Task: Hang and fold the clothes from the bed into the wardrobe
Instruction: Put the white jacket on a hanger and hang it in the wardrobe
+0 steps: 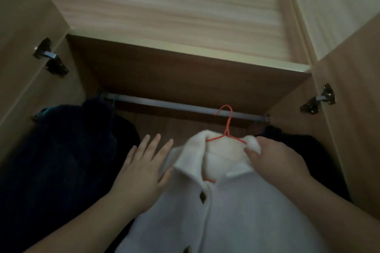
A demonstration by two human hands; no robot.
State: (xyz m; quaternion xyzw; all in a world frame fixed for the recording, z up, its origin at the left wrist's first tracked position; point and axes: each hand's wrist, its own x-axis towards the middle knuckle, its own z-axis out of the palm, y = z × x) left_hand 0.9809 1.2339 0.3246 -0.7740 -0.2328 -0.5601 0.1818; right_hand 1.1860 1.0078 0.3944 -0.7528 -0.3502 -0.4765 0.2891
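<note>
A white fleecy coat [236,211] with dark buttons hangs on a thin red wire hanger [227,127]. The hanger's hook sits at the metal rail [174,106] of the open wardrobe; I cannot tell whether it rests over the rail. My right hand [275,160] pinches the right side of the coat's collar by the hanger's shoulder. My left hand [141,170] is flat with fingers spread, its palm edge against the coat's left shoulder.
Dark clothes [67,160] hang at the rail's left end, and another dark garment [304,150] at the right end. A wooden shelf [185,47] lies above the rail. Both wardrobe doors stand open, with hinges [317,100] at the sides.
</note>
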